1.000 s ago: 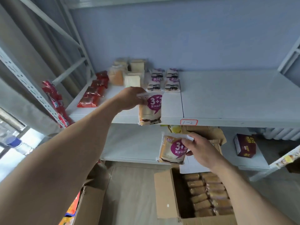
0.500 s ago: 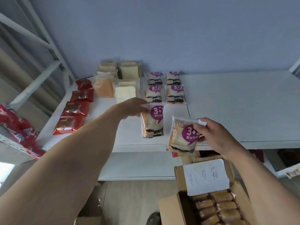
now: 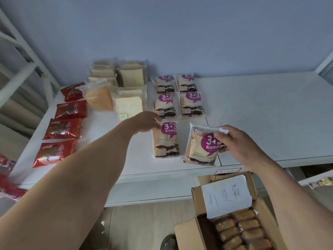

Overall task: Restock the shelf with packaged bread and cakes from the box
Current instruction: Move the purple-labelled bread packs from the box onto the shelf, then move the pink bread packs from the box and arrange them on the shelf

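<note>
Head view: my left hand [image 3: 144, 121] rests at the top edge of a purple-label bread packet [image 3: 165, 139] lying flat on the white shelf [image 3: 270, 114]; whether its fingers pinch the wrapper I cannot tell. My right hand [image 3: 237, 143] pinches a second purple-label packet [image 3: 202, 145] by its upper corner, just beside the first. The cardboard box [image 3: 196, 231] sits below, holding wrapped cakes [image 3: 243, 230].
</note>
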